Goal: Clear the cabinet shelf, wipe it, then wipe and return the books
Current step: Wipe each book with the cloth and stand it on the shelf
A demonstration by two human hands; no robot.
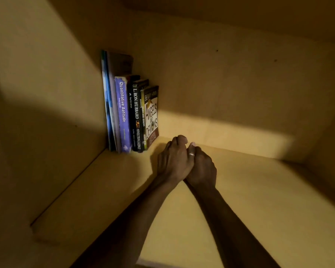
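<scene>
Yellow-tan wooden cabinet shelf [240, 190] is being lit unevenly. Upright row of paperback books [132, 113], spines vertical, is being approached up-left of the left hand [172, 161], the nearer one. Curled fingers of both it and the right hand [201, 169] are being pressed together, holding nothing visible.

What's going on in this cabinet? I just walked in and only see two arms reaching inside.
A person is reaching into a cabinet with both hands. The left hand and right hand are pressed together on the shelf, fingers curled, holding nothing visible. No cloth is in sight. A row of books stands upright in the back left corner, against the side wall, just left of the hands, which do not touch it. The rest of the shelf is bare.
</scene>
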